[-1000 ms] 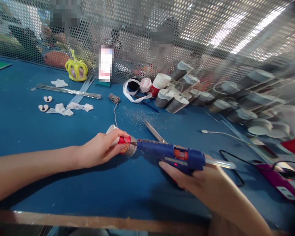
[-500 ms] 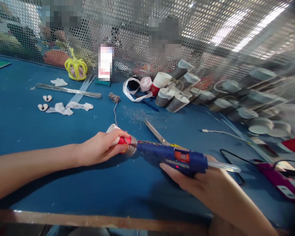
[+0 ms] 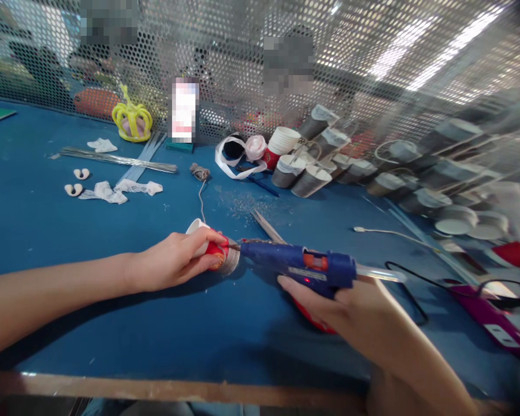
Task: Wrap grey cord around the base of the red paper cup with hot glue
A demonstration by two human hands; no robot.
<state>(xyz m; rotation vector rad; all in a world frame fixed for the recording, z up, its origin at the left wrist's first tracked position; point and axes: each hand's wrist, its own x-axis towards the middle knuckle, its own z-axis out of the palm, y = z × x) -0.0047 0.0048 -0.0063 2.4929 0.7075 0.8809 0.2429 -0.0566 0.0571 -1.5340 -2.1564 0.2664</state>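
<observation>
My left hand [image 3: 177,260] is wrapped round a red and white paper cup [image 3: 214,249] lying on its side, its white mouth pointing away to the left. Grey cord circles the cup's base end, and a strand runs from the cup up to a small grey cord bundle [image 3: 200,171]. In my right hand [image 3: 329,309] is a blue hot glue gun [image 3: 301,268] with a clear glue stick out of its back. Its nozzle meets the cord-wrapped end of the cup. Scissors [image 3: 266,225] lie behind and partly under the gun, their red handle showing below it.
A yellow crown-shaped piece [image 3: 132,121], a phone [image 3: 184,110] and metal wires [image 3: 119,160] stand or lie at the back left. Grey-wrapped cups [image 3: 312,180] crowd the back right, before a perforated metal screen [image 3: 225,63]. A purple power strip [image 3: 489,318] lies at right.
The glue gun has tilted and shifted slightly up and left, its nozzle at the cup. The scissors' red handle now shows below the gun. My left hand keeps its hold on the cup.
</observation>
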